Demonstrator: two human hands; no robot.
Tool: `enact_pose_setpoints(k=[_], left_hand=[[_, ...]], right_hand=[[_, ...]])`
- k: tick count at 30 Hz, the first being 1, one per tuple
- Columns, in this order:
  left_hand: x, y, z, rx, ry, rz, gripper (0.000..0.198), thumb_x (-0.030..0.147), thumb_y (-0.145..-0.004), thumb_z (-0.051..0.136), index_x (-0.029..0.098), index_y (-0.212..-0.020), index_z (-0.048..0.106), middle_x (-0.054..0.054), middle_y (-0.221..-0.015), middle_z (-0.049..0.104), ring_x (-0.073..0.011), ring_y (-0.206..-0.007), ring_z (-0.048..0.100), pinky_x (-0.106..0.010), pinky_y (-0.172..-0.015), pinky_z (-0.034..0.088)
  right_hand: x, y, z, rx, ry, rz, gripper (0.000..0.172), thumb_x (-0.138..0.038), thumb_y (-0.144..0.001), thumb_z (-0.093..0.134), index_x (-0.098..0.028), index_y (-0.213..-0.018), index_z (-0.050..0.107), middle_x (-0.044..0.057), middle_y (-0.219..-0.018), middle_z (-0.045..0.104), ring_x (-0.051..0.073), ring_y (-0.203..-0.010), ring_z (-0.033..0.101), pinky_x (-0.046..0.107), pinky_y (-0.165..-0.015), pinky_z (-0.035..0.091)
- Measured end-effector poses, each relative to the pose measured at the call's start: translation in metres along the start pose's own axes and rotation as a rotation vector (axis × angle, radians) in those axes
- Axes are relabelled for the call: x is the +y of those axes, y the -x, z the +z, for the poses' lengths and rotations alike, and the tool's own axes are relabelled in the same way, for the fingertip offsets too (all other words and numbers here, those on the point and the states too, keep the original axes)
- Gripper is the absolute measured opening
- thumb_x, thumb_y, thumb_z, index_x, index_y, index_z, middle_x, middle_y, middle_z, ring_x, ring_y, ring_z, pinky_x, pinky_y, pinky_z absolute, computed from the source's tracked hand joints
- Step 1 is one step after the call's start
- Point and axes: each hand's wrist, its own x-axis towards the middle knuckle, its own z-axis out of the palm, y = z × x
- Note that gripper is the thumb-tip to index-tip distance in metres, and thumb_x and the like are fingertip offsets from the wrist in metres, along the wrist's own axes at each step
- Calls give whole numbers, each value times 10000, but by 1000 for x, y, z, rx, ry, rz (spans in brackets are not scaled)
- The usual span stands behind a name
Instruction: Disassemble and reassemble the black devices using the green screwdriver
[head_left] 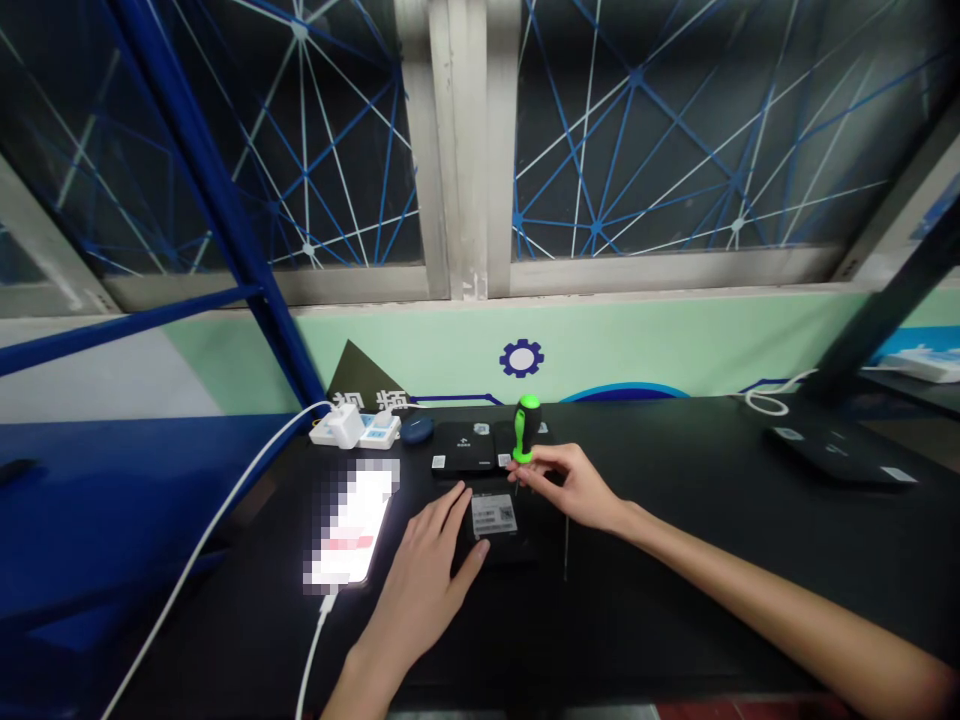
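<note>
My right hand (574,485) pinches a green and black screwdriver (529,425) just under its handle, which stands upright. The screwdriver's tip is hard to make out above a dark box (517,548). On top of that box is a white printed label (493,514). My left hand (427,555) lies against the box's left side with its fingers stretched out and the thumb apart, touching its edge. A thin metal rod (566,550) shows below my right hand; what it belongs to is unclear.
Behind the box lie a black box (463,447) and a similar one partly hidden. A lit phone (352,530) on a white cable lies left, near a power strip (322,432) and a small blue case (417,430). Another black device (836,458) sits at far right.
</note>
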Motion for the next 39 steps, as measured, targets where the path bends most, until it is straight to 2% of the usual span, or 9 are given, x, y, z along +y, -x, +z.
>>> enact_pose_setpoints(k=[7,17,24,27,32,36,39], left_hand=[[0,-1,2,12,-7,9,542,490,-1016,397,317,-1516,278,-45,-1540,387,-262,-1392,388,-470,-1107,370],[0,1,2,29,-6,34,536,489,-1024,376,307,-1519,275,-64,-1539,384,-280,-1384,394,-497,-1094,369],[2,1,3,25,-30,17,524,485,-1024,382,299,-1506,297,-51,-1541,384,-257,-1390,387,-462,-1107,363],[2,1,4,22,-34,9,525,495,-1023,376,302,-1504,299,-53,-1543,381,-266,-1389,388,-479,-1105,360],[1,1,4,23,-24,21,525,493,-1026,374,300,-1507,295,-50,-1549,375,-255,-1390,387,-463,-1110,356],[1,2,3,33,-26,48,566,518,-1005,414,297,-1511,293,-57,-1547,379,-270,-1388,390,-464,-1106,358],[1,3,4,33,-33,52,617,536,-982,455,287,-1518,278,-61,-1554,368,-271,-1389,385,-459,-1112,351]], right_hand=[[10,6,14,158,-68,26,153,-309,-927,627,-179,-945,706,56,-851,761,186,-754,725,272,-703,571],[5,8,24,240,21,-7,179,-362,-899,656,-194,-860,706,58,-794,749,203,-683,695,308,-660,566],[14,8,26,332,-18,-13,199,-383,-832,735,-187,-818,704,46,-733,709,186,-633,658,289,-603,546],[15,9,27,313,-7,-29,188,-373,-849,718,-187,-869,715,50,-759,716,191,-659,670,298,-632,558],[10,14,24,201,9,-75,215,-341,-939,598,-186,-1023,723,75,-897,768,212,-784,729,333,-775,583],[9,15,22,189,25,-86,216,-341,-953,574,-192,-990,725,69,-880,773,216,-811,738,334,-800,577],[12,15,23,221,30,-63,181,-347,-927,618,-198,-911,720,56,-833,762,205,-749,725,317,-749,573]])
